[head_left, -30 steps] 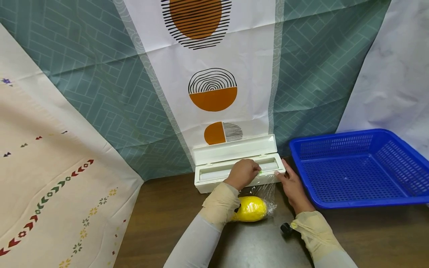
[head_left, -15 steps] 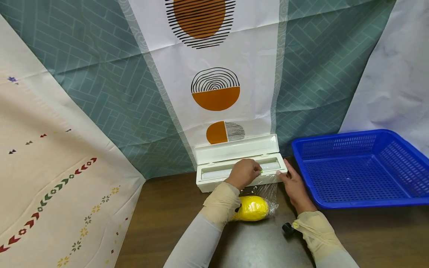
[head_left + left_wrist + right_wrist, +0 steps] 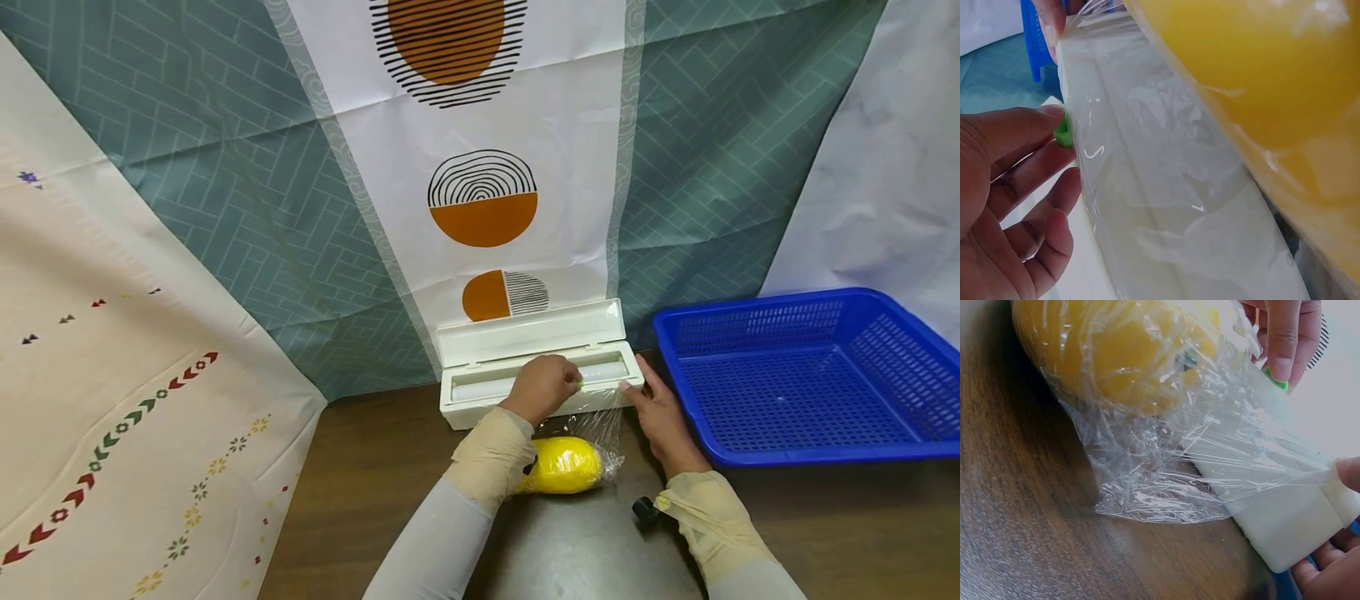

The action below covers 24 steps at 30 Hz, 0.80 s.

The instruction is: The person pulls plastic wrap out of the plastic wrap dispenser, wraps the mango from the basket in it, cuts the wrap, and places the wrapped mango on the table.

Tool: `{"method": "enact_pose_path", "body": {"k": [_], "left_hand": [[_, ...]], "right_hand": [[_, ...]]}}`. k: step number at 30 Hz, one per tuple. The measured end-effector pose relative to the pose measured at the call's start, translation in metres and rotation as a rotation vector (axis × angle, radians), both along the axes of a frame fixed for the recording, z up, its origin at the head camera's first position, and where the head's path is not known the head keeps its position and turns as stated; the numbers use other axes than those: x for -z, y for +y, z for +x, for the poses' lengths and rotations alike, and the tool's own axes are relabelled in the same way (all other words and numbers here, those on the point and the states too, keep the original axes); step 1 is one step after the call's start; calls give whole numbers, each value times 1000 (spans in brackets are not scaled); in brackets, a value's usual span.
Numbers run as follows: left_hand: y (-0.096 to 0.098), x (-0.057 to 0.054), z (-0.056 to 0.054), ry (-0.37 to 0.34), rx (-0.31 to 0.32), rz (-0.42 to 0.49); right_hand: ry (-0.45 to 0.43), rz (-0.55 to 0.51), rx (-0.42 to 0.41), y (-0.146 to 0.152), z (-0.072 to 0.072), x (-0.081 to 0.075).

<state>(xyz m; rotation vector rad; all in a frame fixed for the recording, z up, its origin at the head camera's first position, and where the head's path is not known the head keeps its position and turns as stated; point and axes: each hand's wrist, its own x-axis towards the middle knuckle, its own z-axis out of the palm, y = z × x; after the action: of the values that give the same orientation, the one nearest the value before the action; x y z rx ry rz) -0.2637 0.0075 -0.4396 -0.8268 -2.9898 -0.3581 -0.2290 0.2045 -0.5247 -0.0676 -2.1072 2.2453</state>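
Observation:
A white cling film dispenser (image 3: 480,412) stands against the back cloth, its lid (image 3: 532,332) raised and a film roll (image 3: 480,388) inside. My left hand (image 3: 542,388) pinches a small green slider (image 3: 1064,130) on the dispenser's front edge between thumb and finger. The right hand (image 3: 662,421) grips the dispenser's right end, its thumb pressing on the film at the edge. Clear film (image 3: 1229,462) runs from that edge down to a yellow rounded thing (image 3: 566,465) wrapped in film. This has a green spot, perhaps a stem; my left wrist hides part of it in the head view.
A blue perforated basket (image 3: 795,392) stands to the right of the dispenser, close to my right hand. On the brown table (image 3: 360,475), a small black object (image 3: 645,511) shows beside my right wrist. Patterned cloths (image 3: 300,208) hang behind and to the left.
The head view has shifted slightly. My left hand has moved a little to the left along the dispenser's edge with the green slider. The right hand keeps its grip on the dispenser's end.

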Motion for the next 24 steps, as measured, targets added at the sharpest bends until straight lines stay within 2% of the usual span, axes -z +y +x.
{"method": "enact_pose_path", "body": {"k": [5, 15, 24], "left_hand": [[-3, 0, 1, 21, 3, -5], [-11, -1, 4, 14, 3, 14], [-17, 2, 5, 31, 14, 9]], "right_hand": [[6, 2, 4, 0, 1, -1], [15, 38, 12, 0, -1, -1], [10, 29, 5, 0, 1, -2]]}}
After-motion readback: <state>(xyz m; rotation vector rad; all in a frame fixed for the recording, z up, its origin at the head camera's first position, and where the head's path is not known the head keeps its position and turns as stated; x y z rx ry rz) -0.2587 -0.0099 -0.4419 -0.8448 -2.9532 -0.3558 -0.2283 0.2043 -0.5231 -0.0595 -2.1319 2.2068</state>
